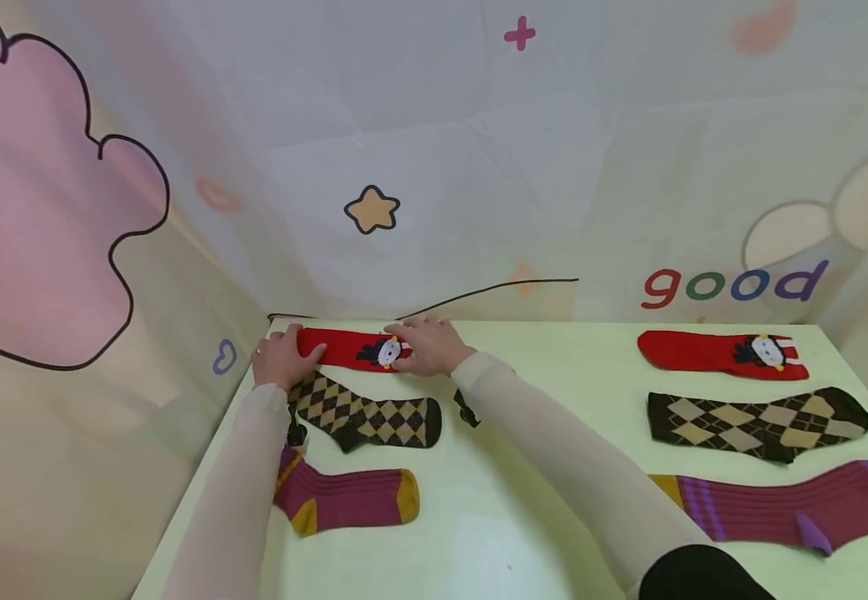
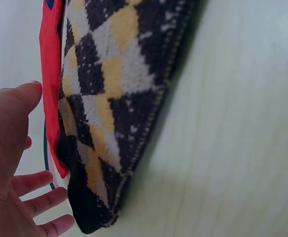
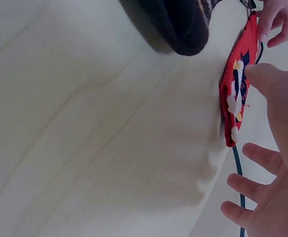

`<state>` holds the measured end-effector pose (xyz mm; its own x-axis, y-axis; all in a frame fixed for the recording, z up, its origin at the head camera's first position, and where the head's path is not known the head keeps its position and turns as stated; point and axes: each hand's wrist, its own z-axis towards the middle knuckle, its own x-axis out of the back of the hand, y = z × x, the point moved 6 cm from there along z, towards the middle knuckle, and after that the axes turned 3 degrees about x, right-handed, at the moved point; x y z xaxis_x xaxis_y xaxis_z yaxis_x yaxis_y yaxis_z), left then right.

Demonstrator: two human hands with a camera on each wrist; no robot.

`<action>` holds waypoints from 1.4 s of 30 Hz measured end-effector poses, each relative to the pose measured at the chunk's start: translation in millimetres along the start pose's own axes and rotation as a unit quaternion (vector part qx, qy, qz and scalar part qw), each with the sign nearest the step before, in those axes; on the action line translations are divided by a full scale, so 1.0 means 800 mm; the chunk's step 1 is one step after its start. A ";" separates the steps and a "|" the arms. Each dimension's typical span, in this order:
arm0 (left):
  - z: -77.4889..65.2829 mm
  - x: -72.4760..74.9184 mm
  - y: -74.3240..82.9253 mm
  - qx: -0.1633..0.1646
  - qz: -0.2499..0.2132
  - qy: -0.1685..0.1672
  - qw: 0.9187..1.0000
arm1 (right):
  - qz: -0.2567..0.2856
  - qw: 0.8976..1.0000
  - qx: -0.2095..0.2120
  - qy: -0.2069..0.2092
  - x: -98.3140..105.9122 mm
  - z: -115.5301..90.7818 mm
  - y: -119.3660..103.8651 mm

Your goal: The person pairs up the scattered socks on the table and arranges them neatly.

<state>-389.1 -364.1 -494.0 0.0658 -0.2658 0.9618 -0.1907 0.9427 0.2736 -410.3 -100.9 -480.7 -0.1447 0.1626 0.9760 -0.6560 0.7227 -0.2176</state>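
A red sock (image 1: 336,348) with a cartoon figure lies flat at the table's back left. At its left end is my left hand (image 1: 284,357), thumb over the sock's edge. My right hand (image 1: 432,344) is at the other end, its thumb beside the figure. The left wrist view shows the left fingers (image 2: 33,185) spread and relaxed by the red sock. In the right wrist view, the right fingers (image 3: 257,158) are spread too, and the thumb touches the red sock or hovers just over it. Just in front lies an argyle sock (image 1: 374,417), partly behind my left wrist.
Nearer on the left is a purple sock (image 1: 355,498) with mustard heel and toe, partly behind my left sleeve. At the right lie another red sock (image 1: 689,352), an argyle sock (image 1: 749,423) and a purple striped sock (image 1: 779,504). A printed curtain (image 1: 464,225) hangs behind the table.
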 end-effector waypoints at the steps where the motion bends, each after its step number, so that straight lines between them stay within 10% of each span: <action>1: -0.001 0.000 0.000 0.001 0.000 0.000 1.000 | -0.001 1.000 -0.001 -0.001 -0.002 0.000 0.000; 34: 0.006 -0.002 0.010 0.000 0.026 0.015 1.000 | -0.028 1.000 0.002 -0.006 -0.020 0.011 0.002; 42: 0.011 -0.005 0.011 -0.015 -0.045 0.016 0.999 | -0.027 1.000 0.007 -0.010 -0.019 0.011 -0.003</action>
<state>-399.6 -356.8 -495.5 0.1133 -0.3428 0.9326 -0.1538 0.9212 0.3573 -412.6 -110.9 -495.1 -0.1236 0.1086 0.9864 -0.6741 0.7202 -0.1638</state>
